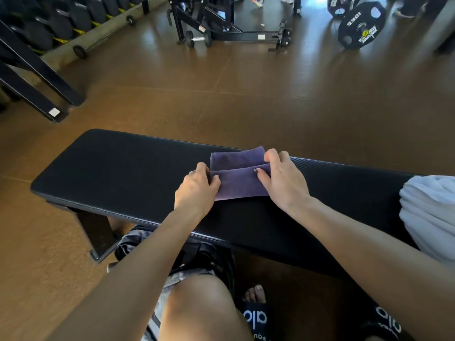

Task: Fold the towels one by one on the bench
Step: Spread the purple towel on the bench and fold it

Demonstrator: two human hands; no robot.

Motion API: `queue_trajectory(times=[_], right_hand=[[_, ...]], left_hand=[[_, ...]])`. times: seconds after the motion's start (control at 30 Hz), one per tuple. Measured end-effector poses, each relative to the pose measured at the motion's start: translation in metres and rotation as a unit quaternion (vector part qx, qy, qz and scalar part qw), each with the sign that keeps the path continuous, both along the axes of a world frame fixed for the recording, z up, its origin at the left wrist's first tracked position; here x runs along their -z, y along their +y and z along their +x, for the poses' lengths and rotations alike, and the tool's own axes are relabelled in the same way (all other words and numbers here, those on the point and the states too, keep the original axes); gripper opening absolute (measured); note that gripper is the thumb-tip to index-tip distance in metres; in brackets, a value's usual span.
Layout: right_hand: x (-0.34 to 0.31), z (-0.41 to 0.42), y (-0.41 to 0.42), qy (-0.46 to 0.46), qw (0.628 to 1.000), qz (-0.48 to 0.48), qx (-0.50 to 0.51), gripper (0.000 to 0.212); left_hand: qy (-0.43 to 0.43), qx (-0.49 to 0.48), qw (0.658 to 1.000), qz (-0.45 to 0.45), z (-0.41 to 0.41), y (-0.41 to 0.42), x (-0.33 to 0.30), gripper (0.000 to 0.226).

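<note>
A small purple towel point(236, 179) lies partly folded on the black padded bench point(118, 168), near its middle. A fold line runs across it from left to right. My left hand point(195, 188) pinches the towel's left edge at the fold, thumb on top. My right hand point(280, 178) pinches the right edge at the fold, fingers curled over the far layer. A bundle of white towels point(428, 212) sits on the bench's right end, partly cut off by the frame.
The brown gym floor point(246, 94) stretches beyond the bench. A dumbbell rack point(49, 33) stands far left, a black machine frame point(221, 23) and a small dumbbell point(198, 40) far centre, weight plates point(359, 25) far right. My knee and sandalled feet are below.
</note>
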State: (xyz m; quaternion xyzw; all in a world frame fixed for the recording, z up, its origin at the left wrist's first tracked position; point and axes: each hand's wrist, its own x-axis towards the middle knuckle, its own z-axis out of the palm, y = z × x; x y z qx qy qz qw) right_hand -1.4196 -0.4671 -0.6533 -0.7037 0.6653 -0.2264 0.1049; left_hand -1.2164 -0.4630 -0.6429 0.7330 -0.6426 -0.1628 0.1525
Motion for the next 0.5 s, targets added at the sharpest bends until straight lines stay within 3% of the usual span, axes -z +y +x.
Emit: queue_trajectory(times=[0.17, 0.27, 0.33, 0.37, 0.43, 0.5], right_hand=[[0.001, 0.000, -0.005, 0.159, 0.974, -0.148, -0.057, 0.014], [0.003, -0.007, -0.005, 0.210, 0.951, -0.195, -0.117, 0.015], [0.000, -0.014, -0.003, 0.224, 0.941, -0.187, -0.170, 0.027], [-0.003, -0.018, -0.001, 0.223, 0.940, -0.174, -0.192, 0.030], [-0.008, -0.026, 0.002, 0.232, 0.936, -0.132, -0.231, 0.034], [-0.010, -0.033, 0.001, 0.240, 0.932, -0.086, -0.258, 0.041]], left_hand=[[-0.121, 0.048, 0.989, -0.073, 0.002, -0.003, 0.001, 0.029], [-0.228, 0.205, 0.937, -0.170, 0.007, -0.005, 0.003, 0.041], [-0.264, 0.310, 0.892, -0.196, 0.010, -0.009, 0.006, 0.053], [-0.261, 0.344, 0.878, -0.207, 0.011, -0.010, 0.007, 0.047], [-0.223, 0.359, 0.882, -0.210, 0.010, -0.008, 0.004, 0.021], [-0.198, 0.344, 0.897, -0.196, 0.010, -0.005, 0.001, 0.032]])
